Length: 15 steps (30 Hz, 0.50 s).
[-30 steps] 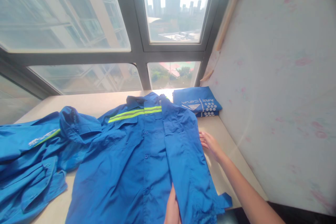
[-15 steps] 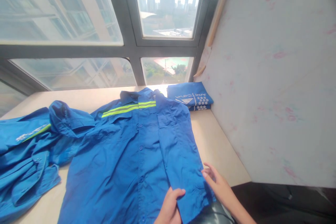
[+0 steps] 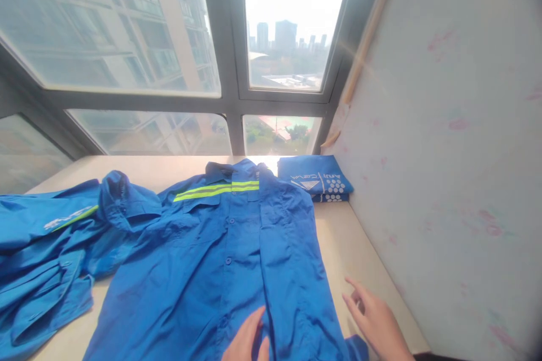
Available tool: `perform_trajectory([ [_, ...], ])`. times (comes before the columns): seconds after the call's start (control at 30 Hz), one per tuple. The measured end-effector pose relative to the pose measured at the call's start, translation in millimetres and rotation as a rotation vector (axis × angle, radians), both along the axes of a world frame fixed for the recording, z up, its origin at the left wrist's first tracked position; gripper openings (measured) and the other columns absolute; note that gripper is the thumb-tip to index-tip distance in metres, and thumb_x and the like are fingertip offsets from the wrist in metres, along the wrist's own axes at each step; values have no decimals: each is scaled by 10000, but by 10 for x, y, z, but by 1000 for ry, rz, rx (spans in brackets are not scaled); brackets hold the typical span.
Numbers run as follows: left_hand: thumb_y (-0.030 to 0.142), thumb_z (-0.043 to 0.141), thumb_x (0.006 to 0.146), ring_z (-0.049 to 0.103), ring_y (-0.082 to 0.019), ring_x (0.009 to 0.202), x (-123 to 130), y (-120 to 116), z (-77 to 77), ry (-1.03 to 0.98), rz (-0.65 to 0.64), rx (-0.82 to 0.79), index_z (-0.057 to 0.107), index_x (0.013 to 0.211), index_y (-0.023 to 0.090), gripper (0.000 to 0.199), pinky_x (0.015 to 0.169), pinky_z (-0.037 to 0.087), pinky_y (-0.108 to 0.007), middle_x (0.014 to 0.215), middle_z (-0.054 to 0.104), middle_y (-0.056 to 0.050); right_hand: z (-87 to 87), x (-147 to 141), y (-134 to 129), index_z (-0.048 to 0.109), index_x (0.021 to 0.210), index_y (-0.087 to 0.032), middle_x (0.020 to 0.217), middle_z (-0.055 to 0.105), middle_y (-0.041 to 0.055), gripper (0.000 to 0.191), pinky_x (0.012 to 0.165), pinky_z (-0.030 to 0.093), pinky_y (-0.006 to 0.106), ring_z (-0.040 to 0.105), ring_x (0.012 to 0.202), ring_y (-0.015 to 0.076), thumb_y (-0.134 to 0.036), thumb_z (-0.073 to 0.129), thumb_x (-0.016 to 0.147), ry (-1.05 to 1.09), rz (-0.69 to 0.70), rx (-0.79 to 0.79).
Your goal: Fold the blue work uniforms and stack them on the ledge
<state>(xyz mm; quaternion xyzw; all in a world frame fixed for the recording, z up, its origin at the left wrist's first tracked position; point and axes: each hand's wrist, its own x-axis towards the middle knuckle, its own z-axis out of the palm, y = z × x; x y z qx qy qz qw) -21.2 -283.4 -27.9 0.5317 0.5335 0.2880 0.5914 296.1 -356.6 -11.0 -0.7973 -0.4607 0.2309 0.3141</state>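
A blue work shirt [image 3: 190, 271] lies buttoned side up, its collar towards the window and a yellow-green stripe [image 3: 215, 190] across the chest. One side is folded inward in a long strip [image 3: 292, 271] over the front. My left hand [image 3: 248, 341] rests on the lower front beside that strip, thumb and fingers apart, partly cut off by the bottom edge. Just right of the shirt, my right hand [image 3: 376, 316] hovers over the tabletop with fingers spread and nothing in them. A bit of blue cloth [image 3: 356, 347] shows below it.
A folded blue stack with white lettering [image 3: 313, 175] sits at the back right against the wall [image 3: 457, 180]. More blue clothing [image 3: 46, 259] lies crumpled at the left. Windows [image 3: 288, 22] rise behind the pale tabletop [image 3: 330, 231].
My left hand has let go of the folded strip and moved left and down. My right hand has moved right, away from the shirt's edge. The view has tilted up.
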Motion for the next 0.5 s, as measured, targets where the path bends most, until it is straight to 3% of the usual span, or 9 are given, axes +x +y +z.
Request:
perform_trajectory([
  [0.07,421,621,824,522,-336,1332,-134,343,109,306,-105,374,668,1284,287,482,1179,341,-480,1395,609,-92,191,12,517,710,1198,-265,1027,731,107,405,835,562,418,694,926,293,-448,495,907,-143,85,135],
  [0.13,382,528,888,437,-346,1398,-156,698,229,594,-193,622,623,1355,254,494,1196,257,-561,1478,531,-104,350,-135,1166,667,1273,-244,1270,661,112,413,1042,479,449,605,1193,289,-346,426,954,-270,278,245],
  [0.2,357,498,916,335,-370,1454,-100,1003,292,824,-238,748,574,1411,241,514,1189,178,-623,1551,434,-118,385,-395,1821,623,1334,-196,1423,561,111,442,1146,391,443,491,1343,269,-237,396,956,-362,478,312],
  [0.3,387,506,934,229,-380,1494,-15,1282,249,985,-325,797,470,1491,258,574,1178,127,-645,1622,301,-104,218,-799,2547,544,1398,-82,1546,415,161,491,1200,307,456,339,1458,287,-146,415,929,-467,634,292],
  [0.4,426,526,928,204,-395,1498,-64,1364,120,1034,-388,784,407,1526,264,631,1172,116,-652,1639,252,-97,-42,-1022,2832,492,1422,-9,1545,393,219,511,1193,291,492,333,1451,348,-184,453,943,-524,634,221],
  [0.5,429,490,945,217,-401,1493,-238,1362,-18,1040,-400,796,370,1543,252,635,1173,106,-650,1639,248,-88,-280,-1093,2831,489,1424,0,1518,432,219,509,1177,306,494,386,1413,374,-251,413,987,-520,576,204],
])
